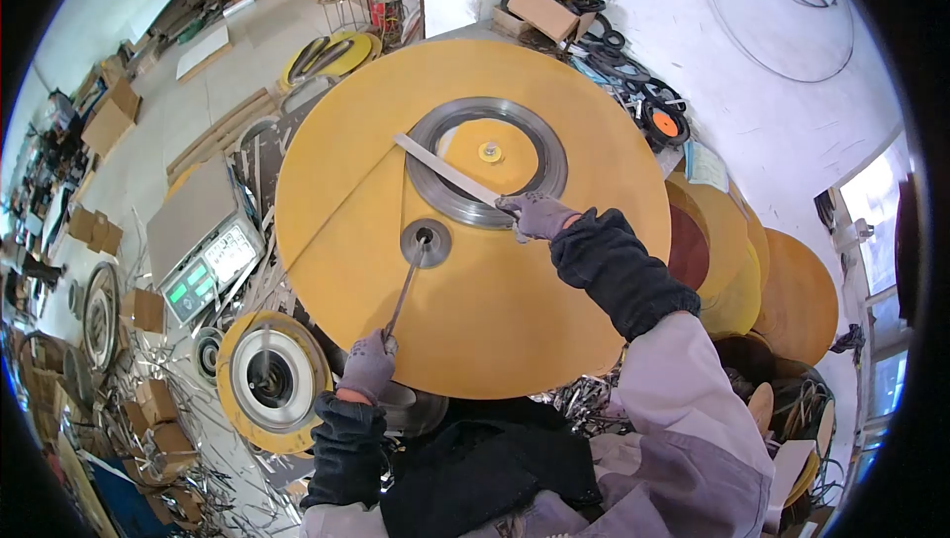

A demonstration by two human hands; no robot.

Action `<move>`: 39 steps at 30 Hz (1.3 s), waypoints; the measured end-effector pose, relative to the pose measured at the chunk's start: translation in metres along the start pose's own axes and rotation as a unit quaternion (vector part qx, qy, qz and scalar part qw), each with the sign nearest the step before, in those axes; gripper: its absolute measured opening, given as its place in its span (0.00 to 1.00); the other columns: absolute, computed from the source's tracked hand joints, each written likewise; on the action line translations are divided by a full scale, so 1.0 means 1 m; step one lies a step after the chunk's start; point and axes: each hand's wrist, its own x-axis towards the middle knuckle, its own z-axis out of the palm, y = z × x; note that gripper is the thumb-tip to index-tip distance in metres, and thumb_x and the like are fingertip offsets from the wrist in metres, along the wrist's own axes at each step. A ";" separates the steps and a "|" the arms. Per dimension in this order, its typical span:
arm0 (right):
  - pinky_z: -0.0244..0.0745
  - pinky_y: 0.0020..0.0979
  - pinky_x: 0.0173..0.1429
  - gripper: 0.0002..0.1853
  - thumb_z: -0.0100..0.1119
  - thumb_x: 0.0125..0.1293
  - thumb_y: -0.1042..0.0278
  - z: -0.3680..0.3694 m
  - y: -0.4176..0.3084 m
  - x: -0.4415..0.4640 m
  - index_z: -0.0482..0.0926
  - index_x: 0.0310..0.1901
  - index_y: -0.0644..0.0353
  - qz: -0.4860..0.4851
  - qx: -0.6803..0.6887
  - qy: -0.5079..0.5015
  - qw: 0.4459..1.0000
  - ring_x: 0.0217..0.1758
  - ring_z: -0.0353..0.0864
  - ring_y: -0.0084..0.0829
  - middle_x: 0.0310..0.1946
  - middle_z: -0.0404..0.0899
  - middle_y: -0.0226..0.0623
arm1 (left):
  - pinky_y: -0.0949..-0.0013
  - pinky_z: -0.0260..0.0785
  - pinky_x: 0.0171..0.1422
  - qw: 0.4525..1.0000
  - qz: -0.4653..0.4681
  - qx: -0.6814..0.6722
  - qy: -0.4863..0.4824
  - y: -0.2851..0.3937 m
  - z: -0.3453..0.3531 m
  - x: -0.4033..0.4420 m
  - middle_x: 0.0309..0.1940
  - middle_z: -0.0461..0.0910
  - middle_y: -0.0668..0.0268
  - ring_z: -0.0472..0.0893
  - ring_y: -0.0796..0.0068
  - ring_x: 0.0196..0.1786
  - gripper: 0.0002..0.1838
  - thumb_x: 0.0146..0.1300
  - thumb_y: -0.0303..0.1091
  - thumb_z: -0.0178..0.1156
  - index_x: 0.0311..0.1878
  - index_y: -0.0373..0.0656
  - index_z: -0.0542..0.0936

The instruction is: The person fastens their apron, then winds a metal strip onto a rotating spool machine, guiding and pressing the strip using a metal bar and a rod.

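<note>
A large round yellow disc [584, 320] lies in front of me. On it sits a ring-shaped coil of metal strip [427, 127] around a smaller yellow centre plate [515, 147] with a bolt. My right hand [540, 215], gloved in grey, is closed on one end of a flat metal bar [450, 172], which crosses the coil's near left side. My left hand [369, 364], also gloved, grips a thin metal rod [404, 295]; its far end meets the small grey roller [438, 246]. Thin lines, apparently strip, run from the left edge and between roller and coil.
A scale [203, 266] with green displays stands left of the disc. Below it is a yellow-rimmed reel [233, 375], with metal scraps around. More discs [797, 291] lean at the right. A cardboard box [544, 11] and black rings sit behind.
</note>
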 end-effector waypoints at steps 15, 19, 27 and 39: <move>0.73 0.41 0.52 0.30 0.58 0.45 0.71 -0.008 0.007 -0.007 0.75 0.57 0.51 -0.046 -0.010 -0.032 0.998 0.47 0.80 0.45 0.44 0.80 0.49 | 0.50 0.69 0.49 0.999 -0.043 -0.024 0.022 0.034 0.008 -0.014 0.35 0.79 0.43 0.77 0.42 0.43 0.15 0.63 0.36 0.50 0.44 0.34 0.77; 0.73 0.40 0.51 0.34 0.61 0.41 0.72 -0.006 0.009 -0.012 0.74 0.57 0.51 -0.038 0.003 -0.025 0.999 0.48 0.80 0.43 0.43 0.80 0.49 | 0.50 0.69 0.50 0.998 -0.056 -0.001 0.028 0.028 0.015 -0.012 0.35 0.79 0.44 0.78 0.43 0.44 0.15 0.62 0.36 0.50 0.45 0.35 0.77; 0.73 0.39 0.49 0.33 0.60 0.42 0.72 0.001 0.017 -0.008 0.74 0.57 0.50 -0.048 0.054 -0.031 0.997 0.47 0.80 0.44 0.43 0.80 0.47 | 0.50 0.69 0.47 0.998 -0.060 -0.010 0.026 0.042 0.015 -0.012 0.34 0.79 0.44 0.78 0.43 0.41 0.14 0.62 0.36 0.51 0.43 0.36 0.78; 0.73 0.35 0.49 0.23 0.57 0.57 0.61 0.025 0.031 -0.065 0.74 0.56 0.50 -0.073 0.061 0.117 0.989 0.44 0.81 0.38 0.40 0.81 0.40 | 0.48 0.68 0.49 0.995 -0.085 -0.026 0.037 0.023 0.027 -0.010 0.34 0.79 0.42 0.78 0.41 0.42 0.15 0.62 0.38 0.50 0.42 0.35 0.76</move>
